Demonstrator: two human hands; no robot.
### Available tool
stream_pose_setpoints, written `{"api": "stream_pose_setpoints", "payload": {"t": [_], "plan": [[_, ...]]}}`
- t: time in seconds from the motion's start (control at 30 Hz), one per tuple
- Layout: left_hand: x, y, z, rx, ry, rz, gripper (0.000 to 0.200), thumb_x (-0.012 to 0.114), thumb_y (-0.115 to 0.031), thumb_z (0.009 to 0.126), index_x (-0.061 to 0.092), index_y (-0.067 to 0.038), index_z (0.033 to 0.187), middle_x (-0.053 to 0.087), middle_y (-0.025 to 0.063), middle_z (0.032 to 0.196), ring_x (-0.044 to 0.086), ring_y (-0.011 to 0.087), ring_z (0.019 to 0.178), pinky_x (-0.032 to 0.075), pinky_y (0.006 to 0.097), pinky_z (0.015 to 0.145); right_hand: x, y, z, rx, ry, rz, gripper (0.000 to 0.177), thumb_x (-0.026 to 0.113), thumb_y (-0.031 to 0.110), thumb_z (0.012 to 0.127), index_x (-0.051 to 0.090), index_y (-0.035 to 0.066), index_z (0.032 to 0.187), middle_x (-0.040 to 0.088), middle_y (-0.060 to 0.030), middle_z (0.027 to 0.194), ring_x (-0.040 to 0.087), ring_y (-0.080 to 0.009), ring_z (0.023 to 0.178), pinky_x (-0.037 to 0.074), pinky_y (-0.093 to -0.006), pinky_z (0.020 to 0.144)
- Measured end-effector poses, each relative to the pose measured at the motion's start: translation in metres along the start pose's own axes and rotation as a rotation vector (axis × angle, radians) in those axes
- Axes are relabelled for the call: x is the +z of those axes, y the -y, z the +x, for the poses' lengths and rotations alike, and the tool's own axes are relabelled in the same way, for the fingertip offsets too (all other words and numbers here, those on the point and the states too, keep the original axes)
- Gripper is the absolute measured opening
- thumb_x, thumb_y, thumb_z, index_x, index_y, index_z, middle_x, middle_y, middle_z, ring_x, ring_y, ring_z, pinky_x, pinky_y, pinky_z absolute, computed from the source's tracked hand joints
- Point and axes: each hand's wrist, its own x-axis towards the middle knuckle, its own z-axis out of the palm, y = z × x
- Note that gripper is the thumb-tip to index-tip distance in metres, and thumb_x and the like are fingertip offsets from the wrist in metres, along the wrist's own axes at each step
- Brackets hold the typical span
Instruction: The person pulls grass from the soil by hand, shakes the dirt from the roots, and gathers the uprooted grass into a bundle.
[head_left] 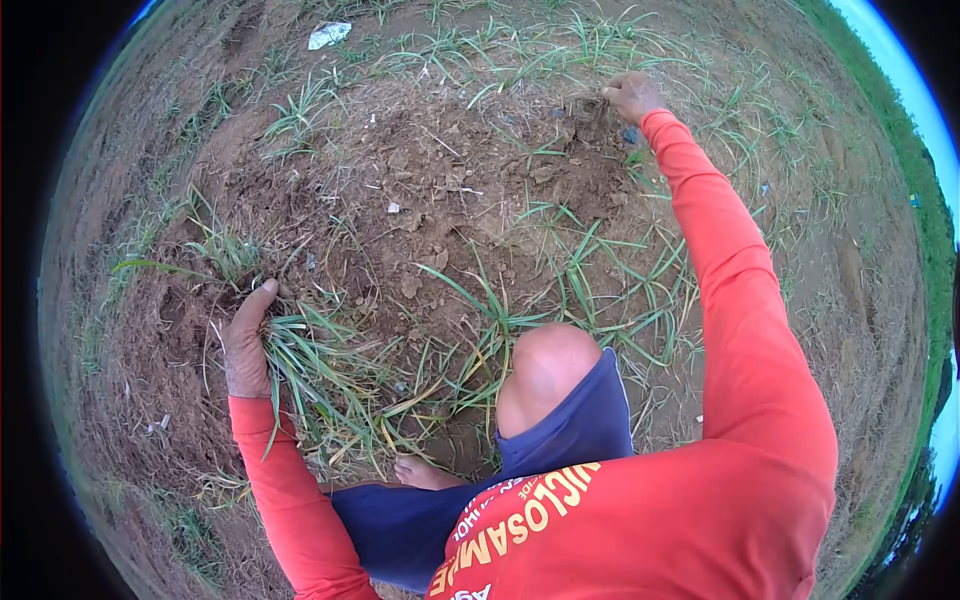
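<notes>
At the left, my left hand [248, 345] is closed around a bunch of grass [305, 365], its thumb on top. The long green blades spill out to the right, over the ground near my foot. Another grass tuft [228, 255] stands just beyond the thumb. My right hand [633, 97] is stretched far forward, fingers curled down at loose, dark soil [592, 150]. Whatever lies in those fingers is too small and dark to make out. A small blue scrap [630, 134] lies just below that hand.
Broken brown soil [410, 225] with clods spreads between my hands. Grass plants [575, 270] grow in front of my bent knee [552, 370]. A white scrap [329, 36] lies at the far left, and a small pale piece [393, 208] sits mid-ground.
</notes>
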Motion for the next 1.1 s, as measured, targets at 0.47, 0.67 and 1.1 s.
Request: {"api": "stream_pose_setpoints", "payload": {"t": [0.47, 0.67, 1.1], "plan": [[0.014, 0.025, 0.011, -0.165, 0.214, -0.067, 0.016, 0.072, -0.019, 0.093, 0.071, -0.003, 0.097, 0.071, 0.0060, 0.082, 0.069, 0.0166, 0.068, 0.059, 0.0306, 0.061, 0.010, 0.033, -0.066, 0.378, 0.167, 1.323, 0.026, 0.065, 0.011, 0.100, 0.063, -0.002, 0.123, 0.070, -0.0048, 0.094, 0.066, -0.0112, 0.075, 0.058, -0.0243, 0.069], [0.071, 0.064, 0.019, -0.220, 0.293, -0.219, 0.037, 0.079, -0.027, 0.091, 0.067, -0.005, 0.118, 0.073, 0.0048, 0.097, 0.070, 0.0155, 0.075, 0.061, 0.0335, 0.065, 0.020, 0.156, -0.139, 0.250, 0.317, 1.530, 0.020, 0.067, 0.009, 0.099, 0.061, 0.001, 0.116, 0.069, -0.0044, 0.095, 0.071, -0.0120, 0.082, 0.060, -0.0236, 0.072], [0.052, 0.067, 0.044, 0.016, 0.116, -0.076, 0.030, 0.078, -0.022, 0.087, 0.071, -0.003, 0.109, 0.068, 0.0030, 0.100, 0.065, 0.0153, 0.085, 0.056, 0.0326, 0.076, 0.064, 0.020, -0.122, 0.498, 0.021, -0.150, 0.044, 0.054, 0.034, 0.099, 0.060, 0.005, 0.132, 0.057, -0.0287, 0.131, 0.062, -0.0498, 0.116, 0.050, -0.0509, 0.101]]}}
